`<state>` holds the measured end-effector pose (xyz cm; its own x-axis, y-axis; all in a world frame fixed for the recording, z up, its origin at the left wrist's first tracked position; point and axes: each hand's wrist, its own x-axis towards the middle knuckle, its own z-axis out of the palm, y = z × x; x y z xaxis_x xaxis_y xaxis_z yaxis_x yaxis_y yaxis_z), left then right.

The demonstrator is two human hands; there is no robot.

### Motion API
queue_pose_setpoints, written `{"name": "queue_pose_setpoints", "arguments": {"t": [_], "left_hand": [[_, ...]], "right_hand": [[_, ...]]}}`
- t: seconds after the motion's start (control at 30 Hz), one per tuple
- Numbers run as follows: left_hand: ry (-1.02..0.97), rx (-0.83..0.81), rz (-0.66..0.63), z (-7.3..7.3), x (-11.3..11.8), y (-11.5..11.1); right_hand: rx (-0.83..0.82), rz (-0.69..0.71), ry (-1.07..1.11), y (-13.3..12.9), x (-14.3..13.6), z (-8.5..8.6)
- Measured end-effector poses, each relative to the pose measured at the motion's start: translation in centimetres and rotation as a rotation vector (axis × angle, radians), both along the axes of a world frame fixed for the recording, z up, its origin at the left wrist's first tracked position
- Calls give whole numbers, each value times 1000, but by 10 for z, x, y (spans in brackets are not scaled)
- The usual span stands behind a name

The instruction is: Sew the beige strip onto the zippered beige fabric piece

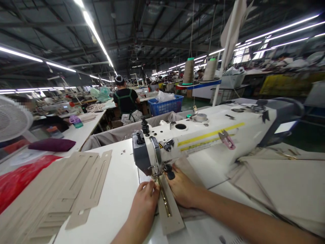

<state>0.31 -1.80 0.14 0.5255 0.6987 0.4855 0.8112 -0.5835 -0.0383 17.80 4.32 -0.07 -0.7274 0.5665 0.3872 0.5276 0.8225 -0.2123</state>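
Long tube lights [95, 32] run in rows under the dark roof and light the hall evenly and brightly. The tubes glare white, and windows [256, 54] at the far right are blown out. The white bench [114, 189] shows only soft shadows beside the hands [146, 200]. Straight lines bow toward the edges, and the corners are smeared and soft.

Matt beige cloth strip [170, 210], glossy brass zipper [165, 200]
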Motion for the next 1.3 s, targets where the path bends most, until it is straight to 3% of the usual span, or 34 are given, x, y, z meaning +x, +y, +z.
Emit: {"name": "queue_pose_setpoints", "arguments": {"t": [0.2, 0.37, 0.5, 0.67, 0.87, 1.3], "left_hand": [[-69, -44, 14, 0, -1, 2], [-101, -76, 52, 7, 3, 0], [-111, -118, 101, 11, 4, -3], [-115, -107, 78, 11, 7, -19], [-87, -16, 57, 10, 12, -30], [-59, -84, 56, 9, 7, -5]], "right_hand": [[3, -20, 40, 11, -3, 3], [-32, 84, 134, -28, 13, 13], [189, 224, 106, -58, 20, 7], [415, 276, 36, -64, 15, 3], [367, 242, 64, -66, 14, 0], [256, 210, 29, -43, 9, -1]]}}
